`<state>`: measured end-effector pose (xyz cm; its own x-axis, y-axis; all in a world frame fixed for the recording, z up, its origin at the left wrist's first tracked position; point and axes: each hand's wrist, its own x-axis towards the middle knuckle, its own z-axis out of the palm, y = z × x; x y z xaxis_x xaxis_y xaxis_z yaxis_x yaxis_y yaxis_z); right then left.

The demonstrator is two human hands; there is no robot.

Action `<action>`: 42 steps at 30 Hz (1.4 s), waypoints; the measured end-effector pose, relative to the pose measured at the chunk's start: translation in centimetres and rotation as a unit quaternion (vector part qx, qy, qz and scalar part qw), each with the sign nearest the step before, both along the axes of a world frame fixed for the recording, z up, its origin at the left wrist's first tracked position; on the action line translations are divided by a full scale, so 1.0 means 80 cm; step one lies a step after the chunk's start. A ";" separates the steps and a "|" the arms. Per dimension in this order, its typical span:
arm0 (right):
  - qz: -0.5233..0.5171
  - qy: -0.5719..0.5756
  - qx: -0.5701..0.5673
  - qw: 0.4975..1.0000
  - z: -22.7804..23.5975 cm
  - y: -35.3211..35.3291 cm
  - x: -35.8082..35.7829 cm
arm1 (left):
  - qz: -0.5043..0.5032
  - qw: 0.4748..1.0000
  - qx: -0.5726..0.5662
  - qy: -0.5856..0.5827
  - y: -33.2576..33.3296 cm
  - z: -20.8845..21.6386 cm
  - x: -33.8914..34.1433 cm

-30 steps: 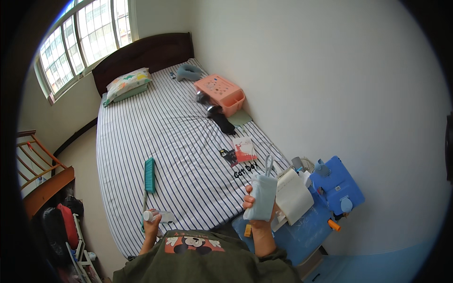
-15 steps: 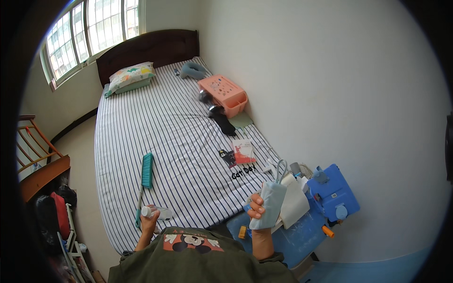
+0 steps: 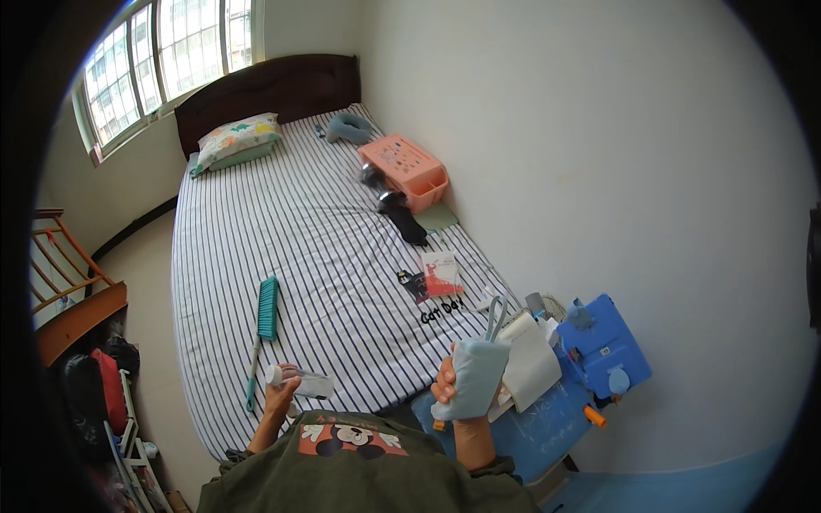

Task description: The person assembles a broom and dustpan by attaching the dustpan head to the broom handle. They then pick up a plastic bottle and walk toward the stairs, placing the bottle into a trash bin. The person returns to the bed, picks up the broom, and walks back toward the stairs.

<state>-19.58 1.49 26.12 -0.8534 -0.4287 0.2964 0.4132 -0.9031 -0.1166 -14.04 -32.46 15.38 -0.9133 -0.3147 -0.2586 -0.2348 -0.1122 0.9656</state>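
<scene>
My left hand (image 3: 280,393) is closed around a clear bottle with a white cap (image 3: 316,387), tilted on its side above the near edge of the bed. The cap points left, the clear body right. In my right hand (image 3: 444,382) is a light blue soft pouch (image 3: 480,376), held upright with its grey strap loop standing up from the top. My fingers wrap its left side. Left of the bottle, a turquoise bed brush (image 3: 268,309) lies bristles up on the striped sheet (image 3: 333,282).
A blue table (image 3: 522,440) at the right bears papers (image 3: 532,372), a blue case (image 3: 605,350) and an orange object (image 3: 595,417). On the bed lie a red-and-white booklet (image 3: 441,275), a black cloth item (image 3: 405,224), a pink bin (image 3: 410,167), a neck pillow (image 3: 349,128) and pillows (image 3: 241,137).
My left hand has carried the bottle slightly right and up, turning it so more of its clear body shows. My right hand has brought the pouch a little left and nearer.
</scene>
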 end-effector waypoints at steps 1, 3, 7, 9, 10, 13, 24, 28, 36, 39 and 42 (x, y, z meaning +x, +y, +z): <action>0.000 0.007 0.010 1.000 -0.001 -0.003 0.000 | -0.020 0.999 0.021 0.019 0.004 0.010 -0.006; 0.019 0.030 0.011 0.999 -0.008 -0.006 -0.001 | -0.095 0.992 0.044 0.073 0.013 0.028 -0.020; 0.020 0.085 0.041 0.995 -0.012 -0.017 0.000 | -0.237 0.955 0.075 0.161 0.046 0.089 -0.046; -0.011 0.080 0.101 0.992 -0.015 -0.016 0.006 | -0.326 0.922 0.120 0.168 0.072 0.126 -0.052; -0.030 0.069 0.137 0.988 -0.011 -0.020 0.008 | -0.367 0.903 0.149 0.166 0.079 0.138 -0.053; -0.096 0.013 0.260 0.961 0.013 -0.035 0.016 | -0.440 0.868 0.154 0.170 0.101 0.161 -0.049; -0.223 0.095 0.477 0.845 0.006 -0.064 0.006 | -0.482 0.858 0.077 0.162 0.131 0.189 -0.032; -0.301 0.068 0.528 0.791 0.019 -0.084 -0.004 | -0.520 0.841 0.057 0.139 0.127 0.169 -0.032; -0.289 0.018 0.568 0.770 0.015 -0.093 -0.016 | -0.468 0.869 -0.007 0.164 0.139 0.163 -0.025; -0.266 0.037 0.535 0.801 0.014 -0.080 -0.019 | -0.408 0.898 0.142 0.082 0.145 0.164 -0.021; -0.221 0.024 0.493 0.841 0.015 -0.069 -0.017 | -0.421 0.886 0.171 0.089 0.135 0.157 -0.025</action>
<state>-20.97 -4.06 27.33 -0.9913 -0.1300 0.0224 0.0348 -0.4217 -0.9061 -16.03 -21.63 27.98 -0.8226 0.5675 -0.0358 -0.2224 -0.2632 0.9388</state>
